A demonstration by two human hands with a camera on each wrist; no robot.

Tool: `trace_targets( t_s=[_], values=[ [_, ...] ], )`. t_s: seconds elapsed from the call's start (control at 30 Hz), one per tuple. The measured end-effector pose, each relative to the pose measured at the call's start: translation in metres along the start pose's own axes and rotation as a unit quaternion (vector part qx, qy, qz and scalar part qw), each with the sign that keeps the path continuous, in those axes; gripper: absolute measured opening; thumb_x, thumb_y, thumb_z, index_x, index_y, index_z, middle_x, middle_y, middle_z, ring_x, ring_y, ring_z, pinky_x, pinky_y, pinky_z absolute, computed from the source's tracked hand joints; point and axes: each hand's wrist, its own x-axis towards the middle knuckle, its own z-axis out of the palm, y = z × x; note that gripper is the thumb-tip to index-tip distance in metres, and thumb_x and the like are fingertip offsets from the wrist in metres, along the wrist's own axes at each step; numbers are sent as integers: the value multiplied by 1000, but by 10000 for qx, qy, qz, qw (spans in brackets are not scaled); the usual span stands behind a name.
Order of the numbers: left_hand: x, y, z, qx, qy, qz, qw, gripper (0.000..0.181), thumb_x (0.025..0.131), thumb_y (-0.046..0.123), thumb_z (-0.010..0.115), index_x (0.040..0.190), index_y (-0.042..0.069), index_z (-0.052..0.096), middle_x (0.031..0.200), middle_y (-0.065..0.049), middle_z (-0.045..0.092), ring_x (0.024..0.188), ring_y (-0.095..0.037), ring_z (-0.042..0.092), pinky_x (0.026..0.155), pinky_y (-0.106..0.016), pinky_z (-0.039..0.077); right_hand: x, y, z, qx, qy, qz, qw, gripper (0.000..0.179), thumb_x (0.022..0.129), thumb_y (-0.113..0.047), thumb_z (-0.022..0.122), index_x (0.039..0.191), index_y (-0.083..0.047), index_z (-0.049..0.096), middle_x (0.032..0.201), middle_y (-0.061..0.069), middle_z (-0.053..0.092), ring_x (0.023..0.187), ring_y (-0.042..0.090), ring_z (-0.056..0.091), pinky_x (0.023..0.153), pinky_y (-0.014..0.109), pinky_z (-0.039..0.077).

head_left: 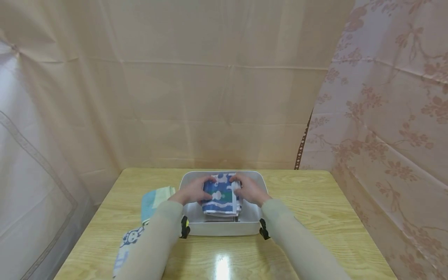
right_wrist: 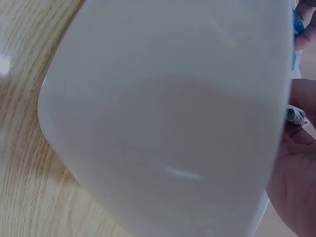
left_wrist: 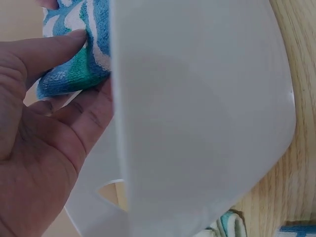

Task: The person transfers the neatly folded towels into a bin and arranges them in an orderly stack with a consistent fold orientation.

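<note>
The left hand (head_left: pixel 193 190) pinches the left side of a folded blue patterned towel (head_left: pixel 219 196) between thumb and fingers; the right hand (head_left: pixel 251 189) grips its right side. The towel is inside a white bin (head_left: pixel 225 229) at the middle of the tabletop's (head_left: pixel 308 217) far edge. Toward the left edge lie a teal-and-yellow towel (head_left: pixel 154 202) and, nearer the near-left corner, a white printed towel (head_left: pixel 127 245), partly behind the left sleeve (head_left: pixel 157 237).

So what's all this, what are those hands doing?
A person's left hand and right hand are holding a folded blue patterned towel between them, within a white bin on a wooden table. I can't tell if it's resting on anything. Left of the bin lie a blue and yellow cloth and a pale printed cloth.
</note>
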Motion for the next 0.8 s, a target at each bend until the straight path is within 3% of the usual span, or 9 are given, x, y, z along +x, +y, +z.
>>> trace_targets(
  t_s=[0.17, 0.37, 0.6, 0.8],
  values=[
    [-2, -1, 3, -176, -169, -71, 9997, 53, 92, 5, 73, 141, 15, 56, 141, -18, 53, 106, -29, 61, 69, -37, 62, 0, 2, 2, -26, -95, 84, 9999, 33, 98, -5, 65, 128, -18, 65, 146, 8, 55, 122, 27, 55, 110, 54, 43],
    [-3, -3, 7, -250, -355, -173, 9989, 57, 93, 7, 72, 146, 13, 53, 143, -19, 50, 109, -29, 61, 71, -38, 62, 0, 6, 6, -47, -236, 161, 9996, 37, 96, -4, 65, 131, -16, 64, 138, 9, 59, 107, 23, 57, 94, 43, 50],
    [-7, -1, 9, -218, -534, -390, 9976, 63, 94, 10, 72, 152, 13, 48, 150, -21, 44, 113, -31, 59, 76, -39, 62, -3, 5, 6, -186, -383, 204, 9989, 44, 95, -4, 67, 137, -14, 62, 143, 14, 56, 113, 26, 56, 101, 48, 49],
    [-7, -3, 9, -302, -644, -537, 9960, 68, 94, 12, 71, 155, 10, 42, 149, -23, 44, 110, -30, 61, 76, -40, 62, -4, 7, 6, -144, -619, 320, 9975, 50, 96, -7, 68, 144, -14, 58, 144, 13, 55, 111, 25, 56, 98, 47, 50]
  ],
)
